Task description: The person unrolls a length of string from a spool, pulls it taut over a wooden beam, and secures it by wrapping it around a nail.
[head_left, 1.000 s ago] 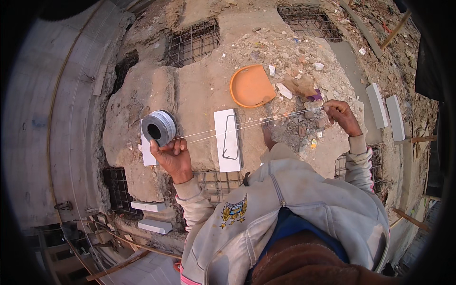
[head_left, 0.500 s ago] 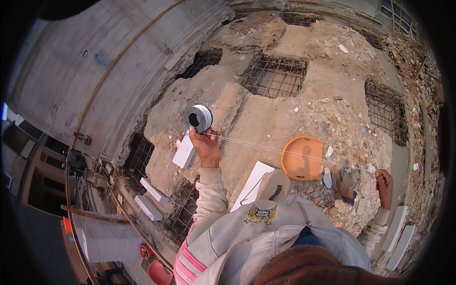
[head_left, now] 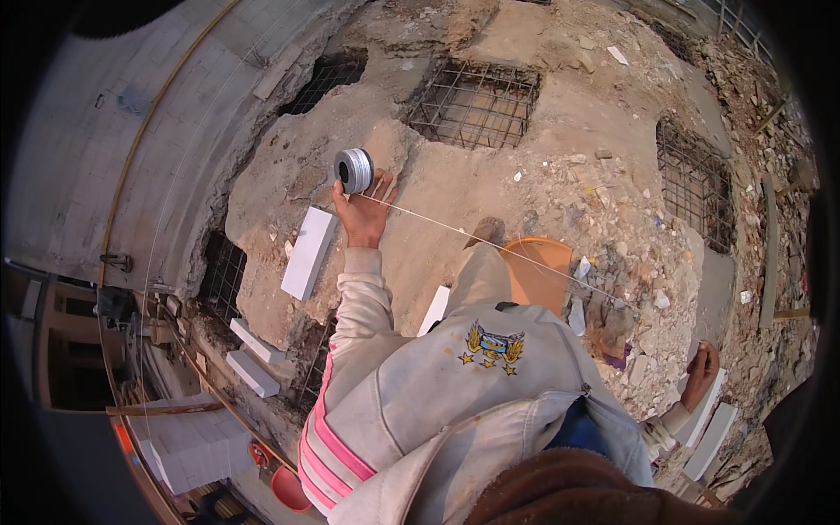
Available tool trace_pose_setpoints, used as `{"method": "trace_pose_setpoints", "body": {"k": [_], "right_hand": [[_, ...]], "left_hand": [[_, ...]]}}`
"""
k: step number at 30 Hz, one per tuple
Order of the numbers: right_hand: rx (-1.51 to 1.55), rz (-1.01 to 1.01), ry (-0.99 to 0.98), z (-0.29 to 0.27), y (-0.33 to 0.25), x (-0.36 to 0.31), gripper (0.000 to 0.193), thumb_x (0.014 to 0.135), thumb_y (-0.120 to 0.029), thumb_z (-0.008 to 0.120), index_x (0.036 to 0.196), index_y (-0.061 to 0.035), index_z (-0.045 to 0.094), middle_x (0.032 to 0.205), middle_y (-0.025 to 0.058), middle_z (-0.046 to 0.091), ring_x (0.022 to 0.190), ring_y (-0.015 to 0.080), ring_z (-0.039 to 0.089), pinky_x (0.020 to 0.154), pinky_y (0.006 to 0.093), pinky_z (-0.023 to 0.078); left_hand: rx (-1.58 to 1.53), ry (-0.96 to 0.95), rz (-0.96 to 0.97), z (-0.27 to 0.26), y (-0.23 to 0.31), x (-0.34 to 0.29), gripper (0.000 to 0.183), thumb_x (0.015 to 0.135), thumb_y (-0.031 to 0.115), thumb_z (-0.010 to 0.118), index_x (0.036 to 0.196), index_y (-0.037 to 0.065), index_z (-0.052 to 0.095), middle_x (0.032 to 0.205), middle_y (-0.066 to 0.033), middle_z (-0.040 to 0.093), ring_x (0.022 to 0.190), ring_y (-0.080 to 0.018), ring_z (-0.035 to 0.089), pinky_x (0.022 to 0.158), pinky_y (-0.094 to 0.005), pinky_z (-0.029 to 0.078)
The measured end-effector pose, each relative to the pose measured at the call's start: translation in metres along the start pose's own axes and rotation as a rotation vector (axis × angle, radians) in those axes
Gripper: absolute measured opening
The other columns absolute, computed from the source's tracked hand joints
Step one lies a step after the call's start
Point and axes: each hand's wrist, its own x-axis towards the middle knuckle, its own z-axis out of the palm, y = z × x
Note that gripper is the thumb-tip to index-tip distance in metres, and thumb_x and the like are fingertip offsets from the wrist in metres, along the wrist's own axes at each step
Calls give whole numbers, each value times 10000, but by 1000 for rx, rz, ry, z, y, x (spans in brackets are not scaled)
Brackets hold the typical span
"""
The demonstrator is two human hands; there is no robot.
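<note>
A dark spool wound with white string is held up by my left hand, out in front of my body. The thumb is at its near side and the other fingers are bent behind it. From the spool a white line runs slantwise across to the right toward my right hand. That hand is low on the right with its fingers curled together at the line's far end; the pinch itself is too small to make out. An orange plastic basin lies beneath the line, partly covered by my sleeve and trouser leg.
Openings with steel rebar grids break the rough ground ahead and at the right. A white block lies beside my left forearm. Rubble spreads at the right, and a block wall rises at the left.
The view has shifted, and a foot now shows by the basin. The spool has turned in my left hand. My right hand is lower and the line slopes more steeply.
</note>
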Motion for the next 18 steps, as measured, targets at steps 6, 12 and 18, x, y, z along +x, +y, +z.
{"method": "trace_pose_setpoints", "body": {"k": [6, 12, 18], "right_hand": [[42, 78, 52, 122, 23, 90, 208, 995, -273, 610, 1007, -82, 689, 646, -89, 397, 569, 18, 334, 504, 218, 258], [-306, 116, -32, 255, -35, 235, 245, 988, -286, 629, 1041, -56, 692, 683, -93, 431, 578, 30, 320, 512, 217, 253], [-290, 58, 55, 308, -113, 343, 230, 980, -246, 620, 1039, -35, 691, 688, -85, 463, 604, 38, 372, 539, 226, 307]], "left_hand": [[-167, -122, -43, 40, -35, 209, 680, 952, 623, 349, 1059, 3, 608, 1144, -186, 628, 1194, -380, 559, 1110, -616, 341], [-176, 128, -50, 8, -2, 405, 644, 954, 588, 380, 1033, -14, 596, 1015, -184, 647, 1043, -370, 619, 1064, -575, 403], [-106, 143, 127, -46, 92, 491, 493, 956, 534, 421, 870, 62, 535, 677, -66, 523, 585, -180, 531, 697, -360, 531]]}}
